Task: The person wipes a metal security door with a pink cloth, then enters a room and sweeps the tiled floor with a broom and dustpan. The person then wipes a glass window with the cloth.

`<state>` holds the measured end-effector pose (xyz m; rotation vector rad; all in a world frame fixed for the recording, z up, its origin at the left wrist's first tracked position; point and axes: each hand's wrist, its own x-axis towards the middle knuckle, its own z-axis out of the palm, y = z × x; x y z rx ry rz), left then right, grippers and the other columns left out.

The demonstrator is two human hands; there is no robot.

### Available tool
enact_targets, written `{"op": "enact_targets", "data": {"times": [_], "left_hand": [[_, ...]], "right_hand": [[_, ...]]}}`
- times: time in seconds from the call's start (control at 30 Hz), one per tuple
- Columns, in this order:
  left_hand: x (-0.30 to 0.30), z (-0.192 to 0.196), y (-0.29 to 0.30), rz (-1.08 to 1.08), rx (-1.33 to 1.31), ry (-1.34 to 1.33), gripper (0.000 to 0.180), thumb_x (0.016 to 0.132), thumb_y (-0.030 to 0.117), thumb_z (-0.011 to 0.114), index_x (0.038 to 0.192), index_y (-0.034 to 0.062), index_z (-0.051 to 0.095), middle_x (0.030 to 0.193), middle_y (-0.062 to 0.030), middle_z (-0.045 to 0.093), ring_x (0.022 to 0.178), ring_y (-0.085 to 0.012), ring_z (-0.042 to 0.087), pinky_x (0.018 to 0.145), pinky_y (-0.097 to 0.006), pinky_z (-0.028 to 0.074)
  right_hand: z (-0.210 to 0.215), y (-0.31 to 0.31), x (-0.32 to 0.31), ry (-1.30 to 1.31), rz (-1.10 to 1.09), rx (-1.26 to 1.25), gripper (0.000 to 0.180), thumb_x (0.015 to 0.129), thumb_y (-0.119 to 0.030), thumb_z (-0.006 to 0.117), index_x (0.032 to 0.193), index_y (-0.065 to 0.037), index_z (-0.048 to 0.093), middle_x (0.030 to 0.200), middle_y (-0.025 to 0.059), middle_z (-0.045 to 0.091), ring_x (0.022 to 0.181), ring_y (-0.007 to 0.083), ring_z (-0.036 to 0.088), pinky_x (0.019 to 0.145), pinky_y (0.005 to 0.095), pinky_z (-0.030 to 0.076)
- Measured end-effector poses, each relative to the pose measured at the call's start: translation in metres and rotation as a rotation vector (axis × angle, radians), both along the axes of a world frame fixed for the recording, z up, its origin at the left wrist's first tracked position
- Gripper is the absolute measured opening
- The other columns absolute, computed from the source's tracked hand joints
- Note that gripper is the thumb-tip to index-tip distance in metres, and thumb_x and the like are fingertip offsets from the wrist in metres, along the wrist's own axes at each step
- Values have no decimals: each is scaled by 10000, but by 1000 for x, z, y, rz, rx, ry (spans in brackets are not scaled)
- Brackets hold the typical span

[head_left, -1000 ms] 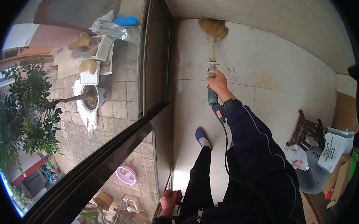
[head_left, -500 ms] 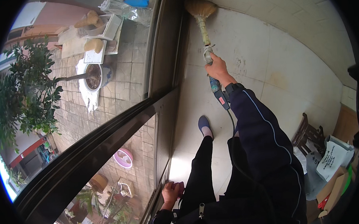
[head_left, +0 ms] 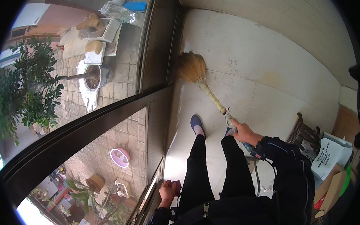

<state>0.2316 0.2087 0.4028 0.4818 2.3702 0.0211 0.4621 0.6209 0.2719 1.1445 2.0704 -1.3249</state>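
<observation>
My right hand (head_left: 245, 133) is wrapped round the taped handle of a broom (head_left: 212, 97). The broom slants away to the far left, and its tan bristle head (head_left: 192, 67) is spread on the pale floor by the dark door frame. The rear end of the handle passes under my right wrist, partly hidden by the sleeve. Low at the left, beside my thigh and the window frame, my left hand (head_left: 167, 191) is closed round a small dark purple thing (head_left: 177, 186), whose kind I cannot make out.
Dark specks lie on the floor tiles (head_left: 226, 66). At my left runs a dark-framed glass door (head_left: 87, 112), with potted plants and a pink basin (head_left: 120, 157) beyond it. A dark wooden chair (head_left: 303, 131), a white bag (head_left: 330, 156) and a cardboard box (head_left: 330, 188) stand at the right.
My right hand has drawn the broom back toward me and to the right. Its head has left the far corner and come nearer along the door frame. My left hand stays low at the left.
</observation>
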Motion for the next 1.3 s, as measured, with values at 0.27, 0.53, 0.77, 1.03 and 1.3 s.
{"op": "enact_targets", "data": {"times": [0.27,0.53,0.77,1.03,1.3], "left_hand": [[43,7,7,71,-43,3,344,729,320,682,925,38,678,893,-154,663,833,-330,642,760,-400,520],[93,10,20,23,24,50,326,724,291,683,933,42,668,910,-151,660,833,-331,640,758,-403,519],[115,31,34,-22,8,90,307,724,289,693,904,41,669,855,-149,654,804,-332,640,732,-403,521],[95,31,60,-59,63,110,255,717,245,710,866,42,670,830,-140,669,772,-326,650,697,-396,525],[89,40,85,-78,-28,27,305,742,269,694,915,20,666,871,-143,667,819,-313,649,737,-389,522]], "right_hand": [[88,21,103,217,-191,3,630,728,-122,597,1330,-39,429,824,259,621,744,426,606,664,463,483],[-40,238,-21,23,-282,302,563,779,-123,558,1324,-71,425,948,255,631,913,400,608,788,450,492],[-69,118,66,-24,-274,198,647,747,-123,582,1361,-77,380,929,261,638,901,414,618,794,453,503],[77,-48,240,48,-319,-210,666,733,-145,619,1353,-40,402,813,248,629,733,420,616,688,463,483],[79,6,289,50,-716,240,707,764,-70,598,1418,-95,331,789,226,618,685,309,646,640,375,497]]}}
